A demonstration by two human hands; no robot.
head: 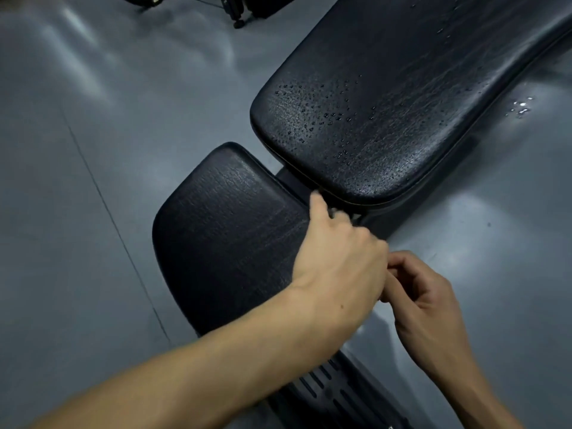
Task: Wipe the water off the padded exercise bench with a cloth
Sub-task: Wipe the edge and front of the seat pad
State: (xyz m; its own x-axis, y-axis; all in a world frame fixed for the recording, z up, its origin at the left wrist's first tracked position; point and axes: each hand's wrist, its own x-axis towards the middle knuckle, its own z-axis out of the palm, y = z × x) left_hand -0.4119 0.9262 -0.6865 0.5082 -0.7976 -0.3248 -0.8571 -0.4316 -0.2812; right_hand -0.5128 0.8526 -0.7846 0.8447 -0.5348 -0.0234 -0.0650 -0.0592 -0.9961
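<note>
- Padded black leather-look exercise bench point(387, 119) lay ahead of your hands, its long axis running away up and to the right — your left hand point(340, 258) was nearer it.
- Water droplets point(325, 116) beaded the long back pad; the shorter seat pad point(229, 224) looked dry.
- Your left hand's fingers reached into the gap between the pads; what they touched was hidden.
- Your right hand point(424, 292) was loosely curled, holding nothing visible — no cloth showed.
</note>
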